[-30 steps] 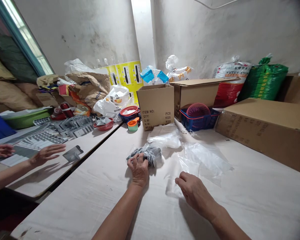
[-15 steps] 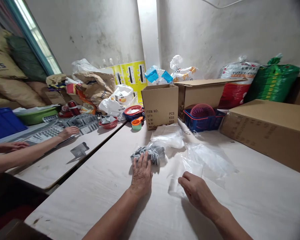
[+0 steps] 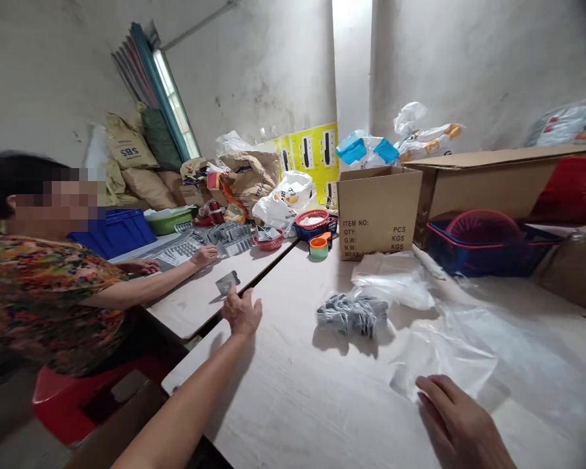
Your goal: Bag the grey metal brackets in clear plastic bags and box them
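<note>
My left hand [image 3: 243, 311] is stretched out over the table edge, fingers apart, its fingertips at a small grey flat piece [image 3: 228, 282] with a notched edge. Whether they touch it, I cannot tell. My right hand [image 3: 461, 420] has its thumb and fingers closed at the near edge of a clear plastic bag [image 3: 449, 355] that lies on the table. Between the hands, farther back, a bundle of grey pieces in clear plastic [image 3: 352, 314] rests by itself. More clear plastic bags [image 3: 393, 277] lie behind it, before a cardboard box [image 3: 378, 212].
A co-worker [image 3: 49, 273] sits at the left table, hands near rows of grey pieces [image 3: 229, 238]. A dark gap [image 3: 244, 293] separates the two tables. An orange and green tape roll [image 3: 319, 246], a red basket [image 3: 267, 240] and a blue basket [image 3: 483, 251] stand farther back.
My left hand has left the wrapped bundle and reached left to the single grey piece. My view has turned left, bringing the co-worker into sight. My right hand stays at the clear bag.
</note>
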The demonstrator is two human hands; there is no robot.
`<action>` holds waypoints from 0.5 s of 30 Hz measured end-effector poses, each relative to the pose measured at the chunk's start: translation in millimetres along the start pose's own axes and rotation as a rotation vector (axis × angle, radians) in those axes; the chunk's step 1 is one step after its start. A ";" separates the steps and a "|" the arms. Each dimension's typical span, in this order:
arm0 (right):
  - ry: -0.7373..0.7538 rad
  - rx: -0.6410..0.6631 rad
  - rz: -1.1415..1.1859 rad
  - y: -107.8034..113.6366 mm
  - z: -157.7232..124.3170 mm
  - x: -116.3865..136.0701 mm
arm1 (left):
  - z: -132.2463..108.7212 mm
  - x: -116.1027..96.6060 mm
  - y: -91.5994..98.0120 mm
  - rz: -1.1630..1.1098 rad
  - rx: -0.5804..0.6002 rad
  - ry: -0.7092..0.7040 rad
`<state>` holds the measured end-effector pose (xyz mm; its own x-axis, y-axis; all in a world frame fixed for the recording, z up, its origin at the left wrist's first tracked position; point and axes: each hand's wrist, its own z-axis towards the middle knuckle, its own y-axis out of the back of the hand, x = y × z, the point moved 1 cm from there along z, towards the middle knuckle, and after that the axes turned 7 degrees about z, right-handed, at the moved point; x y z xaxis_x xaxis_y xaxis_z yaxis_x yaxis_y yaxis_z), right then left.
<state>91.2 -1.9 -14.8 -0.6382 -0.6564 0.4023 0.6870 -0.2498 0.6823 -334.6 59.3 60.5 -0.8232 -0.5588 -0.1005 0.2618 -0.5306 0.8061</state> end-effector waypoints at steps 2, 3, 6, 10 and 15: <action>0.010 -0.015 -0.016 -7.4 -3.5 -4.2 | 22.9 19.9 -13.4 0.028 0.045 0.105; 0.032 -0.021 -0.026 -10.5 -4.8 -6.7 | 32.3 27.6 -19.4 0.034 0.062 0.129; 0.084 -0.036 -0.055 -16.9 -7.5 -14.4 | 53.6 43.6 -37.2 0.039 0.129 0.169; 0.096 -0.055 -0.082 -18.4 -10.4 -20.9 | 73.3 53.1 -60.3 0.019 0.229 0.150; 0.091 -0.042 -0.098 -16.9 -8.2 -18.4 | 93.9 56.8 -72.7 -0.031 0.260 0.102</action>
<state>94.2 8.6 -38.7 -0.6702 -0.6886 0.2768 0.6383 -0.3445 0.6884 -447.7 125.9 50.9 -0.7701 -0.6134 -0.1752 0.0881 -0.3743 0.9231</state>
